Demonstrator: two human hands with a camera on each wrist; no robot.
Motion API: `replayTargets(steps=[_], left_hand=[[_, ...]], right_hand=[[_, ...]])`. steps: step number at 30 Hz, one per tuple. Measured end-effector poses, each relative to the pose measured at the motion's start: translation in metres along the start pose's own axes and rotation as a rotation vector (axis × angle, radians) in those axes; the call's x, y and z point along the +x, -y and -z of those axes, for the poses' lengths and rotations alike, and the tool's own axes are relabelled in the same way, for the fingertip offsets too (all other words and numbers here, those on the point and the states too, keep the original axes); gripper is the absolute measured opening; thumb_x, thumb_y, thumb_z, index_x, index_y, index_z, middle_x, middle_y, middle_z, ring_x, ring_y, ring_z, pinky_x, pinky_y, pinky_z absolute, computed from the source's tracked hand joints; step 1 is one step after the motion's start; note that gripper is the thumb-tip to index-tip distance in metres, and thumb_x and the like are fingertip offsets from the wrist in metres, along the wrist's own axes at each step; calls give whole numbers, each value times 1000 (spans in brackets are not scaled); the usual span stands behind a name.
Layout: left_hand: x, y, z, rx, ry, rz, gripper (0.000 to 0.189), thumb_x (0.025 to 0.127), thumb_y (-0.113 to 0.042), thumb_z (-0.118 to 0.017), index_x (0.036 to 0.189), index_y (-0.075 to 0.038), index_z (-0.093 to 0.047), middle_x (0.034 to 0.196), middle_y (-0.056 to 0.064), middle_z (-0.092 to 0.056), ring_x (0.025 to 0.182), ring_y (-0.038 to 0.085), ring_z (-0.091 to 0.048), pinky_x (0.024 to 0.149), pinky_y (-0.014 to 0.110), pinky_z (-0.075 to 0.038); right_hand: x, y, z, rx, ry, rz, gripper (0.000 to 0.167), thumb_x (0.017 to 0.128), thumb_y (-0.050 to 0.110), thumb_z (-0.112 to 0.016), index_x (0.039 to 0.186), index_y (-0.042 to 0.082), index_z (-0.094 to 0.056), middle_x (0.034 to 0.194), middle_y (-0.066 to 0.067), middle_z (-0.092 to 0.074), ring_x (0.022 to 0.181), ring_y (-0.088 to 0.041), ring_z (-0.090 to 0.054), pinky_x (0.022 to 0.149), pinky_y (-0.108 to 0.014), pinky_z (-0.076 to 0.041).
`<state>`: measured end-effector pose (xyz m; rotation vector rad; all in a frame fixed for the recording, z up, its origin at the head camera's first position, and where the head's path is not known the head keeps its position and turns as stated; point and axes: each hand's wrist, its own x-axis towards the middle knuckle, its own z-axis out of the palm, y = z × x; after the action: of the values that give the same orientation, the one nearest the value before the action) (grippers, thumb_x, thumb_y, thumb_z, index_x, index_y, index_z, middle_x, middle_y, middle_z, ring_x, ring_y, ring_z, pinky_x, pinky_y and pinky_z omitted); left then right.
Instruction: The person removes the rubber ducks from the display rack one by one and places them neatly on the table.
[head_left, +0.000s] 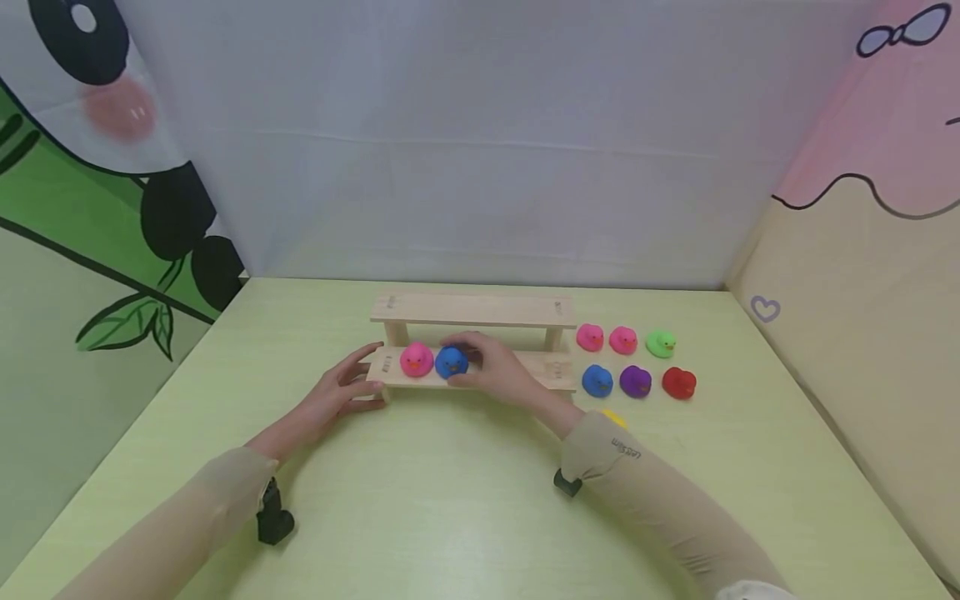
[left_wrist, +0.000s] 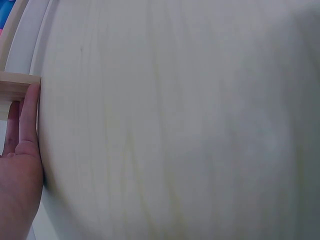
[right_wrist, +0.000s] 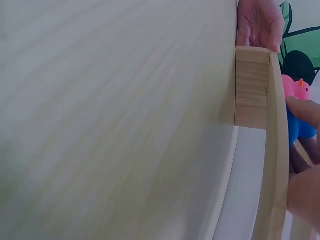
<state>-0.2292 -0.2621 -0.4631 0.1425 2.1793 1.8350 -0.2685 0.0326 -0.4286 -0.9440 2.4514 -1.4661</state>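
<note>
A low two-tier wooden stand (head_left: 472, 309) holds a pink rubber duck (head_left: 416, 360) near the left end of its front tier. Right beside that duck, my right hand (head_left: 495, 367) pinches a blue rubber duck (head_left: 452, 362) between thumb and fingers, at the front board. In the right wrist view the blue duck (right_wrist: 299, 127) is partly covered by the fingers. My left hand (head_left: 347, 385) touches the left end of the front tier, and its fingers (left_wrist: 30, 112) lie straight against the wood in the left wrist view.
Right of the stand lie two pink ducks (head_left: 590, 337), a green duck (head_left: 662, 343), another blue duck (head_left: 597, 381), a purple duck (head_left: 635, 382) and a red duck (head_left: 678, 383). Something yellow (head_left: 615, 417) shows behind the right sleeve. A pale curtain (head_left: 480, 167) stands behind the table.
</note>
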Motion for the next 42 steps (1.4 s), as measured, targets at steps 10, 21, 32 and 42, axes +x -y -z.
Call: replayTargets(steps=[10, 21, 32, 42], left_hand=[[0, 3, 1, -1, -3, -1, 75, 98, -24, -61, 159, -29, -17, 155, 20, -31, 124, 20, -55, 99, 39, -56], [-2, 2, -1, 0, -10, 3, 75, 98, -25, -61, 159, -29, -17, 155, 20, -30, 123, 21, -55, 99, 39, -56], [-1, 3, 1, 0, -12, 6, 75, 98, -26, -62, 159, -30, -17, 155, 20, -30, 124, 23, -55, 98, 38, -57], [0, 3, 1, 1, -13, 5, 75, 98, -25, -61, 159, -29, -17, 155, 20, -30, 126, 25, -54, 99, 38, -56]], right_hand=[[-5, 0, 2, -55, -15, -30, 52, 84, 13, -79, 132, 9, -60, 130, -4, -64, 118, -22, -62, 104, -35, -53], [-27, 0, 12, -12, -8, 35, 45, 83, 10, -79, 125, 7, -64, 121, -8, -69, 113, -24, -65, 99, -34, -57], [-59, 8, 34, -33, -47, 7, 42, 82, 12, -80, 122, 17, -67, 119, -1, -70, 111, -23, -66, 99, -43, -57], [-90, 12, 64, -6, -93, -3, 44, 82, 11, -80, 123, 22, -66, 120, 2, -69, 107, -21, -68, 98, -48, -56]])
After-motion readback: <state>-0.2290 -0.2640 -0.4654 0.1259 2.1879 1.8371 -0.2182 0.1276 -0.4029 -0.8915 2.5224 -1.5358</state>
